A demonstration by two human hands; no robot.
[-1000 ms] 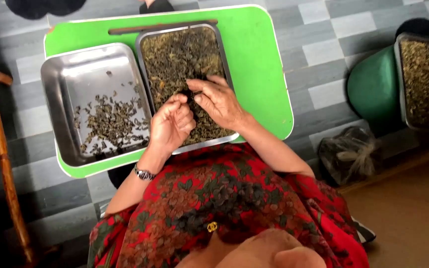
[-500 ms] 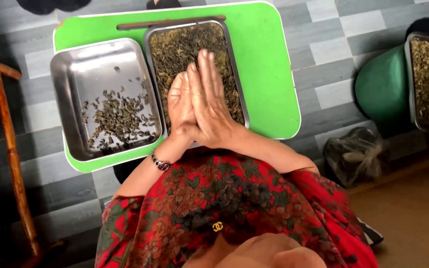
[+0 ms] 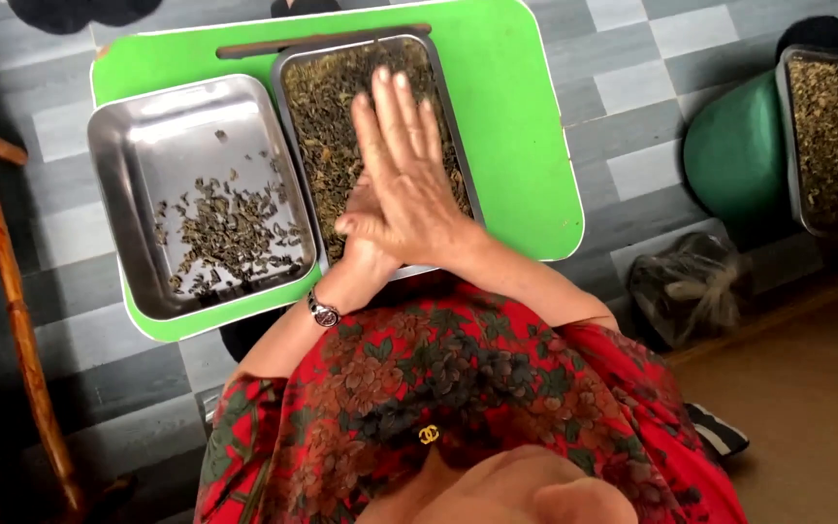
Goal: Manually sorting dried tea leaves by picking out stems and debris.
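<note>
My right hand (image 3: pixel 404 180) lies flat, fingers straight and together, pressed on top of my left hand (image 3: pixel 369 254), which is mostly hidden beneath it. A wristwatch (image 3: pixel 323 311) sits on my left wrist. Both hands hover over a steel tray (image 3: pixel 356 44) filled with dried dark green leaves (image 3: pixel 327 116). What lies between the palms is hidden. A second steel tray (image 3: pixel 196 116) to the left holds a thin scatter of the same leaves (image 3: pixel 230 233). Both trays rest on a small green table (image 3: pixel 521 126).
A dark wooden stick (image 3: pixel 322 41) lies along the table's far edge. At the right, another leaf-filled tray (image 3: pixel 836 136) sits on a green stool (image 3: pixel 729 146), with a tied plastic bag (image 3: pixel 691 286) below. A wooden frame (image 3: pixel 7 272) stands at the left on the tiled floor.
From picking at the leaves, my hands came together palm to palm; now the right hand has slid forward over the left.
</note>
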